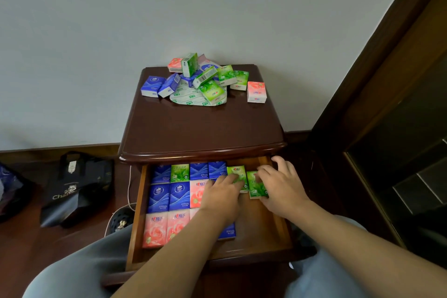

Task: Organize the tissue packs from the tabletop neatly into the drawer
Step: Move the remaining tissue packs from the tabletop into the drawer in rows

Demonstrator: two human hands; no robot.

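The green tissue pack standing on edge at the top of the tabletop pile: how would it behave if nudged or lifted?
The green tissue pack stands on a narrow edge atop the loose pile, so a nudge would probably tip it. It looks like a small soft-wrapped packet, likely light and slightly squashy. Its glossy wrapper may slide against neighbouring packs.

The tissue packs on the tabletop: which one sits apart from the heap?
The pink pack at the right edge, standing alone; the others crowd together.

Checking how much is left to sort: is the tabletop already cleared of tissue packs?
No, a pile of tissue packs still sits at the back of the tabletop.
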